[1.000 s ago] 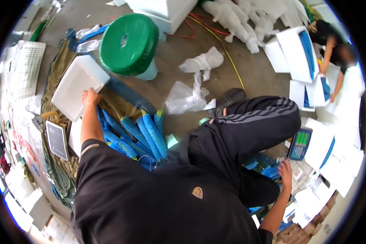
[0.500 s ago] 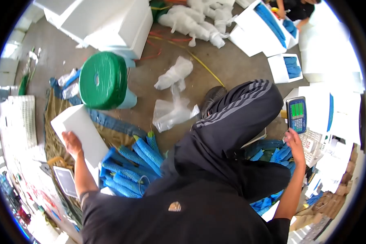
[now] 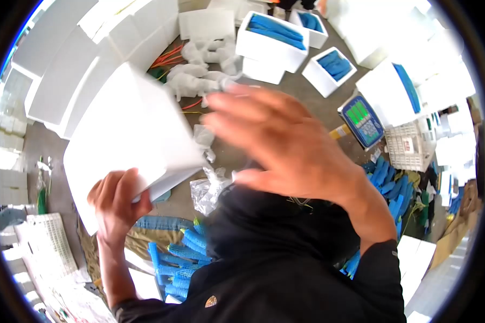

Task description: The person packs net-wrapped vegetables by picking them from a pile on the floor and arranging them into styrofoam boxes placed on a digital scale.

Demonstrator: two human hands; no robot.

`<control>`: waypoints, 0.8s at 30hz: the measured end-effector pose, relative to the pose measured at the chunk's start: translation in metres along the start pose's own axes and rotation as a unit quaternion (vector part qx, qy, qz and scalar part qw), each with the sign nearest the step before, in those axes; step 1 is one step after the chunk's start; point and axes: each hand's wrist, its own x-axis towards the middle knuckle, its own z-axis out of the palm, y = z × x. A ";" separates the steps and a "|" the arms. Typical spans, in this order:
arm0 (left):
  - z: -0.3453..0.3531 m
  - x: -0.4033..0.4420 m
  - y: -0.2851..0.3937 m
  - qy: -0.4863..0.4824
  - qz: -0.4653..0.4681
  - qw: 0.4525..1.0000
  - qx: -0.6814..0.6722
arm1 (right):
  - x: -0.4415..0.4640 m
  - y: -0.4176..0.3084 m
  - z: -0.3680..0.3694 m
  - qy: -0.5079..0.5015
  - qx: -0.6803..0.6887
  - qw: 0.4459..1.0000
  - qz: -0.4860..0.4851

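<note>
My left hand (image 3: 116, 207) grips the lower edge of a white foam box (image 3: 129, 129), which is raised and tilted in front of me on the left. My right hand (image 3: 280, 140) is in the air to the right of the box, its fingers spread and blurred, with nothing in it. Below the box, blue net-wrapped long items (image 3: 183, 264) with green tips lie beside my lap. More blue-wrapped items (image 3: 390, 185) lie in a heap at my right, below a scale display (image 3: 362, 119) with lit green digits.
White boxes holding blue-wrapped items (image 3: 335, 65) stand ahead. Tall white boxes (image 3: 54, 70) are stacked at the left. White crates (image 3: 409, 148) lie at both sides. Clear plastic (image 3: 207, 194) and white wrapped bundles (image 3: 191, 81) lie on the floor.
My left hand has lifted the white box up and toward the middle. My right hand has moved from beside the scale up and left, toward the box. The view has turned right.
</note>
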 end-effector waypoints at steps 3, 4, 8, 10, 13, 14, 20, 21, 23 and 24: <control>0.005 0.106 0.029 0.025 0.163 0.985 -0.053 | 0.016 -0.003 -0.004 0.059 -0.148 0.986 -0.048; 0.011 0.135 0.040 0.032 0.203 0.977 -0.052 | 0.014 0.006 -0.009 0.066 -0.195 0.978 -0.024; 0.042 0.230 0.078 0.098 0.337 0.935 -0.055 | -0.018 0.053 -0.054 0.055 -0.260 0.960 0.083; 0.050 0.256 0.098 0.183 0.368 0.909 -0.076 | -0.048 0.076 -0.066 0.167 -0.252 0.947 0.108; 0.099 0.237 0.063 0.301 0.239 0.899 -0.211 | -0.101 0.110 -0.083 0.193 -0.091 0.937 0.277; 0.146 0.228 0.059 0.374 0.129 0.842 -0.367 | -0.118 0.104 -0.082 0.244 0.017 0.908 0.339; 0.429 0.064 -0.023 -0.055 -0.316 0.917 -0.239 | -0.238 0.075 -0.076 0.240 -0.026 0.815 0.526; 0.455 0.025 -0.016 -0.125 -0.386 0.887 -0.221 | -0.256 0.069 -0.074 0.199 -0.020 0.809 0.553; 0.496 -0.040 -0.017 -0.285 -0.460 0.817 -0.198 | -0.292 0.050 -0.065 0.093 -0.036 0.795 0.598; 0.505 -0.061 -0.015 -0.333 -0.478 0.794 -0.174 | -0.302 0.038 -0.057 0.077 -0.046 0.803 0.589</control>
